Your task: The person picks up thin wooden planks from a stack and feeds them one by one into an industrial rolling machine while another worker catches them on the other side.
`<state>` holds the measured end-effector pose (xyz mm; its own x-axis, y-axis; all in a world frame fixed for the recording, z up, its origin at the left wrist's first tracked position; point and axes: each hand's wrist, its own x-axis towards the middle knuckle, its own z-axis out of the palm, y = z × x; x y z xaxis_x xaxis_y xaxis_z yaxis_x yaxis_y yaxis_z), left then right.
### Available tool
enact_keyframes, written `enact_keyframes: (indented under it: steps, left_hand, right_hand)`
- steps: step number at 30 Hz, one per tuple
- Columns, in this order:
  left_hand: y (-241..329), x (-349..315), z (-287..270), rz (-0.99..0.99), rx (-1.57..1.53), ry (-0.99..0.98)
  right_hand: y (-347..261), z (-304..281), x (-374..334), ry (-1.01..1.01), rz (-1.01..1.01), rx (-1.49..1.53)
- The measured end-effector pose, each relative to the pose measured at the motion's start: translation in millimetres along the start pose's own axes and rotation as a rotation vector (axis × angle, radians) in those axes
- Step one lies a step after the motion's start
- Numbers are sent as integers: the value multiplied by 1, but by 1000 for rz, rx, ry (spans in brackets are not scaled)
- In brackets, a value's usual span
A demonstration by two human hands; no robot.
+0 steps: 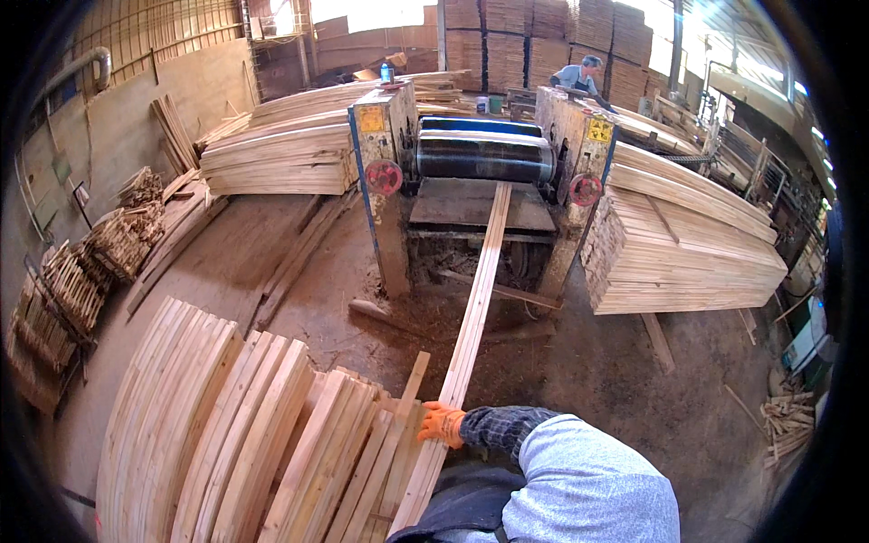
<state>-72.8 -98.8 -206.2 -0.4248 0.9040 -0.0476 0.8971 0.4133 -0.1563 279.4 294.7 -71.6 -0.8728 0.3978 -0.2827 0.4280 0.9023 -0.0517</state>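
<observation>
My right hand, in an orange glove, reaches across from the right and grips several long, pale wooden strips lying side by side. Its fingers curl over their left edge. The strips slope away from me, and their far ends rest on the metal bed of a planer-like machine, just below its dark roller. Left of the hand lies a big stack of planed-looking wooden boards, with one narrow board jutting out beside the glove. My left hand is out of sight.
Red handwheels are on the machine's posts. Timber stacks stand left and right of it. Behind it a person in a light blue shirt leans over. Offcuts lie at the right; loose planks lie on the floor.
</observation>
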Motion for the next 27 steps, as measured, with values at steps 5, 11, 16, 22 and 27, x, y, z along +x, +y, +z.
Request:
enact_keyframes:
  steps: [5,11,16,22,27]
  left_hand:
    - [-3,3,0,27,2,-5]
    - [-13,7,-3,53,12,-13]
    - [-18,11,-4,67,14,-21]
    - [-22,12,-4,76,17,-35]
    - [-26,10,-3,74,18,-47]
  right_hand:
    - [4,17,4,14,16,14]
    - [3,8,-2,156,-34,24]
    - [5,14,2,99,-10,44]
    - [7,22,8,19,11,41]
    - [5,19,4,81,0,78]
